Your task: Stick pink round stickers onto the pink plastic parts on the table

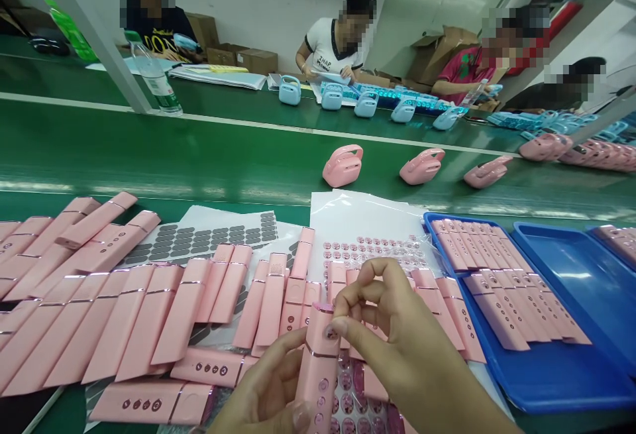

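Note:
My left hand (271, 391) is closed around a long pink plastic panel (318, 368), holding it upright near the bottom of the view. My right hand (392, 328) pinches a small round pink sticker (330, 333) against the panel's upper part, thumb and forefinger together. Below my hands lies a clear sheet of round pink stickers (348, 394). Several more pink panels (149, 308) lie spread over the table to the left and behind my hands.
A blue tray (541, 381) with rows of pink panels sits at right, beside another blue tray (586, 275). Grey sticker sheets (209, 235) lie behind. Pink handled devices (342, 165) ride the green conveyor belt (149, 149). Several people work across it, with blue devices (368, 104) and a water bottle (154, 76).

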Demonstrator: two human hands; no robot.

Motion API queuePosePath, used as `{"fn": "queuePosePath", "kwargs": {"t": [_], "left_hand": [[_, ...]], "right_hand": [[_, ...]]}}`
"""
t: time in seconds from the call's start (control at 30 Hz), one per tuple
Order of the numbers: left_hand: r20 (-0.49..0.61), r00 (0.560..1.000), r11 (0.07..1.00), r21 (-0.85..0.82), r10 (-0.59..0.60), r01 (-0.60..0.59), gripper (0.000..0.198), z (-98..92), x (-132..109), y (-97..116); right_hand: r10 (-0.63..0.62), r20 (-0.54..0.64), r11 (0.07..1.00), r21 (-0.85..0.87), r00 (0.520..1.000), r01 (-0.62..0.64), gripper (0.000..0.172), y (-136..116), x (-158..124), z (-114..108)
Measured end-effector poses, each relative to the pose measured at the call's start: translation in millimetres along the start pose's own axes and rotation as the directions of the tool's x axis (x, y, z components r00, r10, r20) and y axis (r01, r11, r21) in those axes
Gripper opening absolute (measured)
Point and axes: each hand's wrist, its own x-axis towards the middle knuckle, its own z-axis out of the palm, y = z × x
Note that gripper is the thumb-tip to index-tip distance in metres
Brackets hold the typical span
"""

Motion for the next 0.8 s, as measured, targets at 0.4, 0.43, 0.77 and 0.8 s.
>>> {"fn": "queuePosePath", "kwargs": {"t": [0.4,0.43,0.77,0.8], "left_hand": [[0.052,0.998,0.999,0.001,0.034,-0.034,0.049,-0.6,2.0,-1.9],[0.061,0.997,0.999,0.006,0.039,-0.039,0.049,-1.0,2.1,-2.2],[0.009,1.000,1.000,-0.012,0.022,-0.022,0.048,1.6,0.4,-0.9],[-0.008,1.000,1.000,-0.005,0.003,-0.003,0.047,3.0,0.0,1.3]], "right_hand": [[-0.008,0.034,0.997,-0.080,0.999,0.011,0.027,-5.0,-1.9,-0.5],[-0.014,0.029,0.997,-0.080,0.999,0.017,0.027,-4.5,-2.5,-0.2],[0.006,-0.062,0.990,0.138,0.998,0.002,0.021,4.3,0.4,3.6],[0.007,-0.067,0.977,0.213,0.998,0.008,0.018,6.4,1.6,2.1]]}}
